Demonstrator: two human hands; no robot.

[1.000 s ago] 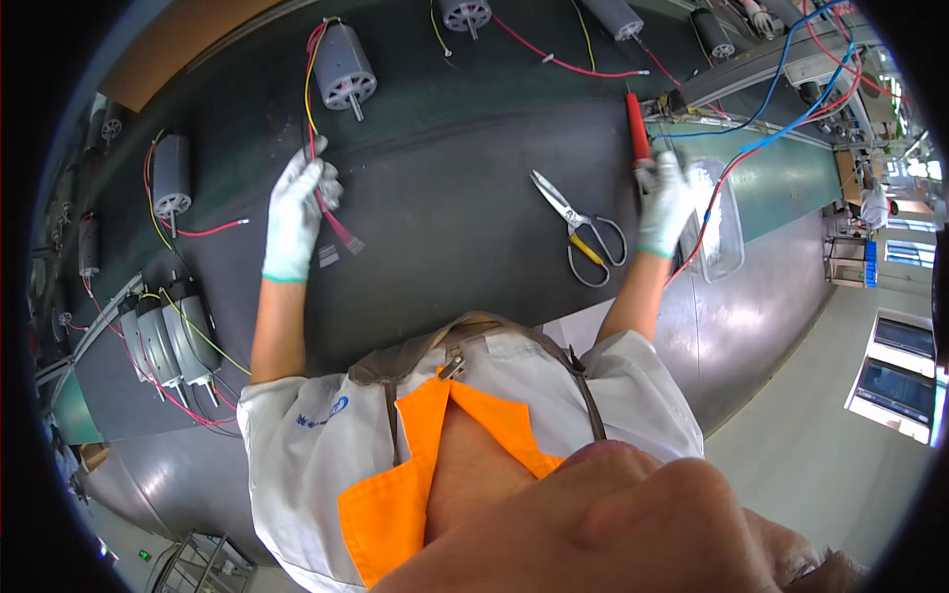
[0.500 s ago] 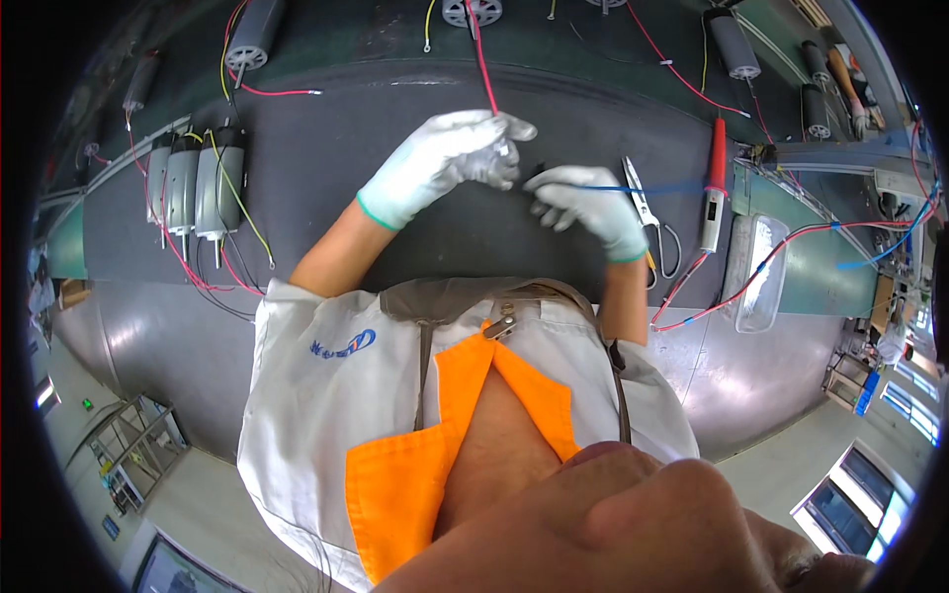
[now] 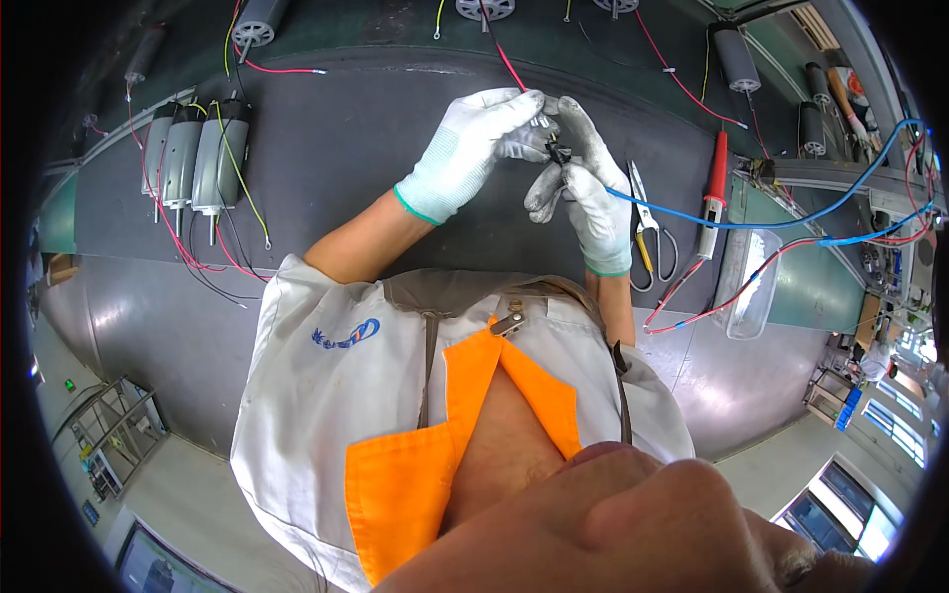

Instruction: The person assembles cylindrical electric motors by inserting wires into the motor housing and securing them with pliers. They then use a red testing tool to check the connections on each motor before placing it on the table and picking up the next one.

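My left hand (image 3: 465,143), in a white glove with a green cuff, pinches the end of a red wire (image 3: 511,69) that comes down from a round grey motor (image 3: 485,8) at the far edge. Close against it, my right hand (image 3: 593,193), gloved too, grips a small black clip-like piece (image 3: 558,151) between thumb and fingers. A blue cable (image 3: 712,220) runs from that hand to the right. Small pale and brassy bits show between the fingertips; whether wire and black piece touch cannot be made out.
Scissors (image 3: 664,255) and a red-and-white pen-shaped tool (image 3: 715,188) lie right of my right hand, beside a clear plastic tray (image 3: 754,287). Several grey cylindrical motors (image 3: 219,163) with loose wires stand at left. A metal frame bar (image 3: 840,176) juts in at right.
My hands have come together: the right moved up and left to meet the left, which shifted slightly right. The black piece now shows in my right fingers, and the blue cable sags lower.
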